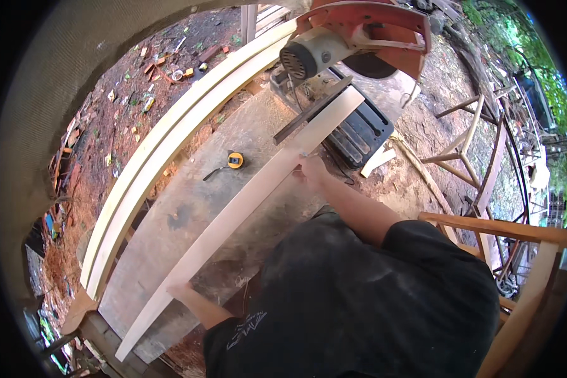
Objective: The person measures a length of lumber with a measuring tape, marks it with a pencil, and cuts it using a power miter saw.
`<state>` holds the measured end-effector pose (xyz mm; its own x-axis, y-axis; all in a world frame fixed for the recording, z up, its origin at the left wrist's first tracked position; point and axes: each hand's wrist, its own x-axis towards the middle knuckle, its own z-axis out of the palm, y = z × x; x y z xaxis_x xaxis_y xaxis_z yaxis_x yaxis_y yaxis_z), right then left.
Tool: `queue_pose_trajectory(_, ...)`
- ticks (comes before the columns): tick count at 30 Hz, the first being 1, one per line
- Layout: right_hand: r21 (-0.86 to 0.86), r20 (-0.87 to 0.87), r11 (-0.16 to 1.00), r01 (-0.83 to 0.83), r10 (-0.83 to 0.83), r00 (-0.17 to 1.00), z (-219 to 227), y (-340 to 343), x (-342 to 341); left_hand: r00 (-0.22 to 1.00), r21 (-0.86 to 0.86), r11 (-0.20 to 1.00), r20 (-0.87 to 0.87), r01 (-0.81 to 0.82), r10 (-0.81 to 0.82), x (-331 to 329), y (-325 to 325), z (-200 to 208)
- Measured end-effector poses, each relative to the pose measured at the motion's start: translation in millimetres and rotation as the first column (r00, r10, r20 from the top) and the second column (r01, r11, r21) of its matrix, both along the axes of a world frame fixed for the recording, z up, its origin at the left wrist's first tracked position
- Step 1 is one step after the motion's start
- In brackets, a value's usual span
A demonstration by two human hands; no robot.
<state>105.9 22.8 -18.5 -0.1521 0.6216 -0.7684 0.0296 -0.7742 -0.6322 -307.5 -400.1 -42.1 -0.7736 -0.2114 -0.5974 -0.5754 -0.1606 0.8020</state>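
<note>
A long pale wooden board (pixel 233 205) lies slantwise in front of me, its far end on the black base (pixel 359 135) of a chop saw, close along the metal fence (pixel 296 120). My left hand (pixel 181 291) grips the board's near edge toward its lower left end. Farther up, beside the saw base, my right hand (pixel 311 171) is closed on the same edge. The fingers beneath the board are hidden. Above the far end, the saw's red guard and motor head (pixel 353 38) stand raised, the dark blade partly visible.
A yellow and black tape measure (pixel 235 160) rests on the worn worktop (pixel 192 189). Two long pale boards (pixel 170 129) run along its far left side. Wooden frames (pixel 466 135) stand at right, with an orange-brown timber piece (pixel 498 228) nearer me. Sawdust and offcuts litter the ground.
</note>
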Motion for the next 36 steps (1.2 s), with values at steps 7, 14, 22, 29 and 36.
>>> queue_pose_trajectory(7, 0.000, 0.058, 1.000, 0.029, -0.029, 0.998, 14, 17, 2, 1.000, -0.017, 0.999, 0.010, -0.028, 0.028, -11, -2, -20)
queue_pose_trajectory(14, 0.005, 0.052, 1.000, -0.003, 0.003, 0.999, 25, 30, 2, 0.985, -0.092, 0.987, 0.099, -0.133, 0.142, -9, 35, 10)
queue_pose_trajectory(22, -0.008, 0.020, 0.996, -0.090, 0.090, 0.996, 28, 31, 0, 0.994, 0.038, 0.993, 0.005, -0.109, 0.109, -23, 3, -21)
queue_pose_trajectory(29, 0.085, 0.366, 0.144, -0.986, 0.916, 0.165, 183, 51, 26, 0.833, -0.964, 0.096, -0.263, -0.248, -0.487, 42, 79, 65)
queue_pose_trajectory(36, 0.335, 0.932, -0.253, -0.908, -0.050, 0.358, 403, 148, 28, 0.188, -0.791, 0.543, -0.509, 0.283, -0.840, 130, 224, 46)
